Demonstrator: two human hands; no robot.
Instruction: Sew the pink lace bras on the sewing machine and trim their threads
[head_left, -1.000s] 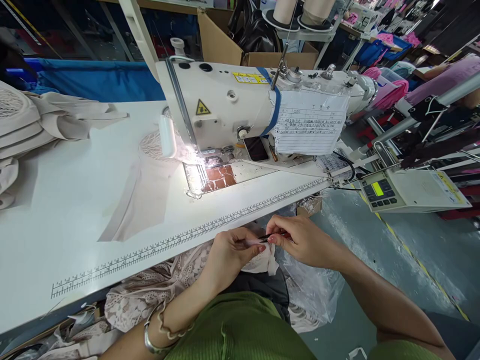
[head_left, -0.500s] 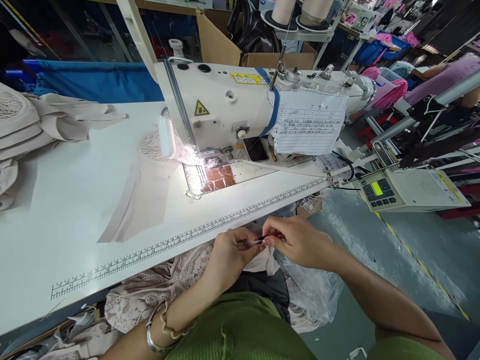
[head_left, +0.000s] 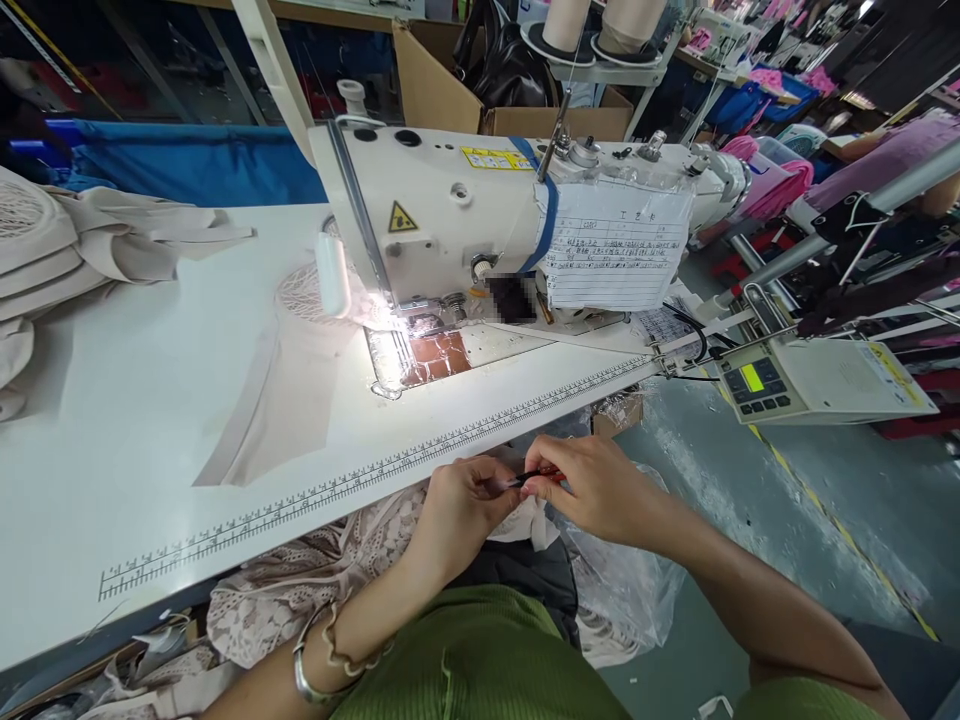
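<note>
Just off the front edge of the sewing table (head_left: 150, 440), both my hands meet over my lap. My right hand (head_left: 604, 490) pinches a slim black and red tool (head_left: 553, 475); its exact kind is too small to make out. The tool's dark end points at the fingertips of my left hand (head_left: 461, 515). Those left fingers are closed in a pinch, and what they hold is mostly hidden. Pale beige fabric (head_left: 529, 525) hangs right below the hands. Beige lace fabric (head_left: 315, 570) lies bunched under the table edge, beside my left forearm.
A white sewing machine (head_left: 442, 210) stands behind my hands, its lamp lit. A cut beige piece (head_left: 289, 400) lies left of the needle, with stacked beige pieces (head_left: 97, 240) farther left. A control box (head_left: 825, 375) juts out at right. Clear plastic (head_left: 630, 590) hangs below.
The right fingers have shifted slightly, and more of the tool's red part shows. The left hand stays almost where it was.
</note>
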